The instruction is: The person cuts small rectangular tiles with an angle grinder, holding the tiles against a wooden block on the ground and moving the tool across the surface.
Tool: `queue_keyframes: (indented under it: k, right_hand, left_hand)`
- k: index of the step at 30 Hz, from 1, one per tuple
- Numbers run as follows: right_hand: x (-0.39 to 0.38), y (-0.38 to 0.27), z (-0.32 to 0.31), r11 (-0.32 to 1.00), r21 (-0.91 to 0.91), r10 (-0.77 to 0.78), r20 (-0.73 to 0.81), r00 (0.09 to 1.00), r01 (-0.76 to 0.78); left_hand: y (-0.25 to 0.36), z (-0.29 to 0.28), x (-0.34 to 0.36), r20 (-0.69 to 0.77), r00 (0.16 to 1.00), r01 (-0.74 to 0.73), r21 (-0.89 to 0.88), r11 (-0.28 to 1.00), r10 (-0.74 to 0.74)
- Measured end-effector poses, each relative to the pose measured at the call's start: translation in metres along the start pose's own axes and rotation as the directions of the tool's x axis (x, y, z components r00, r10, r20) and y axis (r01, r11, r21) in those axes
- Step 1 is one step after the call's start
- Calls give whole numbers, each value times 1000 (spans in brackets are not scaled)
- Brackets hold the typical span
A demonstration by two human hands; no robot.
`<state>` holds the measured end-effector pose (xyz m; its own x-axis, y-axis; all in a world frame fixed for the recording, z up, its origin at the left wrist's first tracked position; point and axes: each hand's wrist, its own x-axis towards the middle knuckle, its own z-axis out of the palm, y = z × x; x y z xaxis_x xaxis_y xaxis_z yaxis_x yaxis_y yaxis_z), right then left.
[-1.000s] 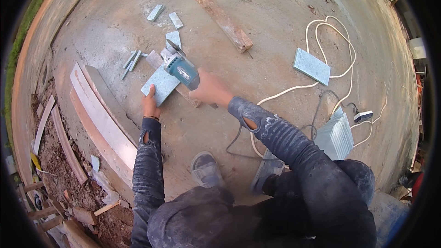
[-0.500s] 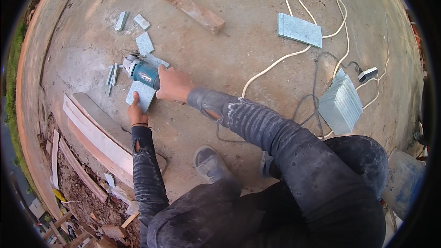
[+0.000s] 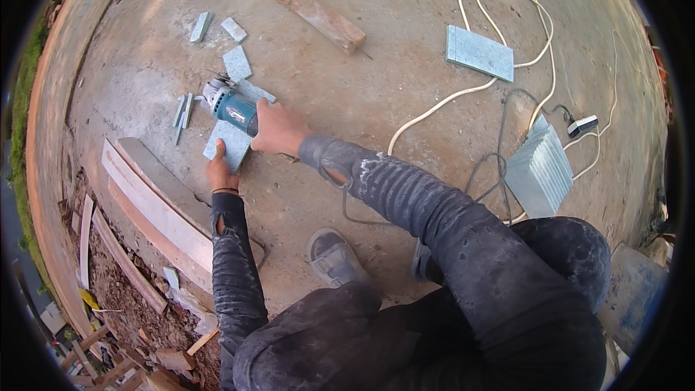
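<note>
My right hand is wrapped round the rear body of a teal angle grinder, whose silver head points to the far left. Under the grinder lies a pale blue-green stone tile. My left hand grips the near edge of that tile, thumb on top. Another tile piece shows partly from beneath the grinder's far side. Just beyond are a squarish offcut and two smaller ones. Thin cut strips lie left of the grinder head. The disc's contact with the tile cannot be made out.
A wooden beam lies on the concrete farther off. To the right are a whole tile on a looped cream cable, a stack of tiles and a socket block. Long boards edge the rubble at left.
The whole scene has shifted slightly to the right in the picture. Both hands keep their holds on the grinder and the tile, with little other visible movement.
</note>
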<state>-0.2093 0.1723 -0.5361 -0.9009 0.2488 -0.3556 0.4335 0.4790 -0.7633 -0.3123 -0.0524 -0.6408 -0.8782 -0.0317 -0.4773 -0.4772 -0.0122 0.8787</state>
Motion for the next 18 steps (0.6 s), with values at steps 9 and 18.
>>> queue_keyframes:
  k: [9,18]
  right_hand:
    - [5,1,5,1000,6,14,13,1000,-15]
    - [11,3,12,1000,-25,9,-11,1000,-10]
  left_hand:
    - [-1,2,-1,8,1000,8,1,1000,-8]
    - [-1,3,1,5,1000,7,22,1000,-7]
